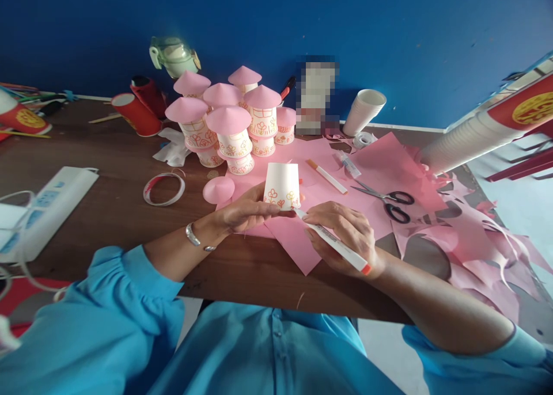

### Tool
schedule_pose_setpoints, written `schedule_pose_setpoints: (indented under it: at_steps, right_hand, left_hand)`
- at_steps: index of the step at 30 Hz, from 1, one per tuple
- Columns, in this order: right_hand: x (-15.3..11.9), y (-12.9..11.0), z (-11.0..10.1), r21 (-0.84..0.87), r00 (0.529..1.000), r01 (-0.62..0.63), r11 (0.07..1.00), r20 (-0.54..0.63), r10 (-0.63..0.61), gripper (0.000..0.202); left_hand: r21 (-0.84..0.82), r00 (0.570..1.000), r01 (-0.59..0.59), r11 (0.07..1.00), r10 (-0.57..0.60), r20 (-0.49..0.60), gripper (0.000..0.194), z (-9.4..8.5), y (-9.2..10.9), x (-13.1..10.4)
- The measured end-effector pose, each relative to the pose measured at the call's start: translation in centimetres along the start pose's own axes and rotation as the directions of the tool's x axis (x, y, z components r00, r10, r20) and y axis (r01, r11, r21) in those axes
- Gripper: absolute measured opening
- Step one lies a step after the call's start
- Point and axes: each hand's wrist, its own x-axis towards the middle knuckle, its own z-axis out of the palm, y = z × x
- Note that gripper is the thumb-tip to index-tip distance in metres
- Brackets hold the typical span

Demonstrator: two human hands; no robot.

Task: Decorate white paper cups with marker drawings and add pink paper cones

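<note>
My left hand (248, 209) grips a white paper cup (281, 182) turned upside down, its fingers partly hidden behind it. Red and orange flowers are drawn around the cup's lower band. In my right hand (345, 234) is a white marker (339, 247) with an orange-red end, its tip at the cup's lower right rim. Just left of the cup lies a pink paper cone (218, 190). Behind stand several paper-cup towers (234, 143) with pink cone roofs and drawn flowers. A second marker (327, 176), white and orange, rests on the pink paper (298, 248).
Black-handled scissors (384, 197) and a glue tube (349, 164) lie on the right. Beyond are paper scraps (470, 239) and stacked cups (458, 144). A tape roll (164, 189) and power strip (52, 211) are at left. A blue wall (259, 26) bounds the table.
</note>
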Motion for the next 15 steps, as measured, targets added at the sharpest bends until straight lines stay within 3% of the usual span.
schedule_pose_setpoints:
  at_steps: [9, 15]
  right_hand:
    - [0.1, 0.02, -0.03, -0.007, 1.0, -0.008, 1.0, 0.003, 0.008, 0.044]
    - [0.26, -0.04, 0.04, 0.002, 1.0, -0.007, 1.0, 0.015, 0.006, 0.042]
  left_hand:
    - [0.036, 1.0, 0.018, 0.999, -0.018, -0.012, 0.047, 0.3, 0.08, -0.14]
    - [0.052, 0.999, 0.037, 0.998, -0.036, -0.024, 0.048, 0.35, 0.1, -0.17]
